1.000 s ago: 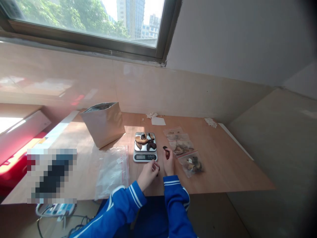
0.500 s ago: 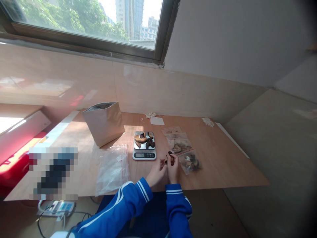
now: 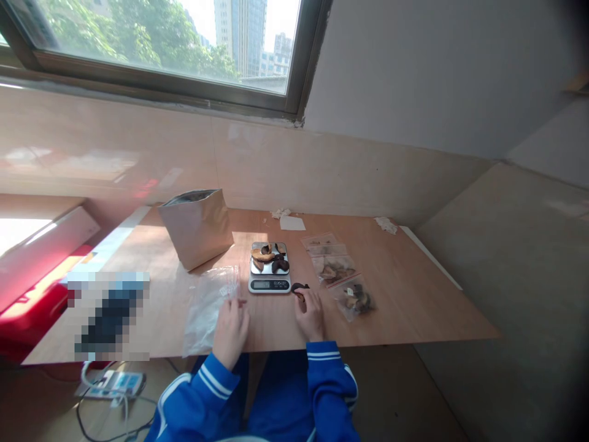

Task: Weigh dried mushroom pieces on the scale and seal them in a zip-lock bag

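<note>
My right hand [image 3: 310,314] pinches a dark, curved dried slice [image 3: 300,287], which looks like dried mushroom or fruit, just off the front right corner of a digital kitchen scale [image 3: 269,286]. Several similar dried slices [image 3: 263,256], brown and black, lie on the scale's metal plate. The digits on its display are too small to read. My left hand [image 3: 231,331] rests over the right edge of some clear zip bags [image 3: 202,310], fingers loosely bent and apart, with nothing seen in them.
Behind the zip bags stands an open kraft pouch [image 3: 197,230]. Small filled zip bags [image 3: 352,298] lie to the right of my right hand. White paper [image 3: 292,223] and crumpled tissue [image 3: 385,225] sit farther back. A blurred dark patch [image 3: 110,316] covers the table's left side.
My hands were together in front of the small filled bags, both at a dried piece. My left hand has moved left to the clear bags; my right has shifted slightly left with the slice.
</note>
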Demonstrator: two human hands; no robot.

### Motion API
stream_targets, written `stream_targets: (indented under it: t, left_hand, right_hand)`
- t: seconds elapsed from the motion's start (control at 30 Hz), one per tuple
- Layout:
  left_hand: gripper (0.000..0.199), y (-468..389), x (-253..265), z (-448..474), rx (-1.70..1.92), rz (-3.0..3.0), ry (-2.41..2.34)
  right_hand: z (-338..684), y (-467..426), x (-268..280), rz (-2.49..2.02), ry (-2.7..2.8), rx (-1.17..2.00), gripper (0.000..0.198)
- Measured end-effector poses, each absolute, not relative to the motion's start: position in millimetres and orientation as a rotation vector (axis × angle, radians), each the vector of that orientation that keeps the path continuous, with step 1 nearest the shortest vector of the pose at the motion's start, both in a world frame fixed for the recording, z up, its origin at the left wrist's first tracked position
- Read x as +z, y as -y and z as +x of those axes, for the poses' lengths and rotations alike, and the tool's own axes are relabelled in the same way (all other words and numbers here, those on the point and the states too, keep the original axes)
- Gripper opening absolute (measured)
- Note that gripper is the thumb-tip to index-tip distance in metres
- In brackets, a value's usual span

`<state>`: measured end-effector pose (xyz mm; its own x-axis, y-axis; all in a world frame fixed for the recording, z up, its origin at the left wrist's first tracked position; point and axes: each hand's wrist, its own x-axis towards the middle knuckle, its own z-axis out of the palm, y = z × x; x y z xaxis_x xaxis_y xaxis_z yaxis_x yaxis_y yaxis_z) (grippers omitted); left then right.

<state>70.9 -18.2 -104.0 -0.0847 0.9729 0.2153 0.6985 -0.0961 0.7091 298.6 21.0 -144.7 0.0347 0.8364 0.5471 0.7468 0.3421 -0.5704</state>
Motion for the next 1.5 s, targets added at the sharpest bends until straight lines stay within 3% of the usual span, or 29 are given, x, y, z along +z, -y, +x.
stream_targets:
  t: [0.17,0.43,0.57,0.73,0.93,1.03,1.17,1.33,1.5]
  left_hand:
    - [0.032,13,-130,41,0.805,1.828,-2.215]
    - [0.029,15,-122,46,0.429,1.837,-2.310]
    - [0.040,12,-108,54,0.253,1.845,-2.342]
    - [0.031,6,-99,59,0.200,1.774,-2.347]
    - [0.026,5,-98,45,0.458,1.741,-2.246]
    - [0.025,7,-94,38,0.758,1.953,-2.009]
    - [0.027,13,-80,35,1.011,2.057,-1.761]
    - [0.029,16,-59,27,1.158,1.722,-1.874]
    - [0.033,6,-45,22,1.240,1.477,-1.836]
  right_hand:
    - [301,-24,-150,-1.557,1.769,0.005,0.017]
    - [305,-26,-157,-1.777,1.614,-0.171,0.023]
    - [303,-25,-153,-1.719,1.561,-0.143,0.026]
    - [288,-13,-139,-1.605,1.384,0.111,0.026]
    - [216,8,-112,-1.405,1.503,0.899,0.028]
    - [178,8,-104,-1.348,1.607,1.109,0.034]
    - [161,-6,-101,-1.295,1.600,1.155,0.037]
    - [188,-21,-94,-1.403,1.460,1.085,0.042]
    - [221,-23,-71,-1.272,1.697,1.014,0.033]
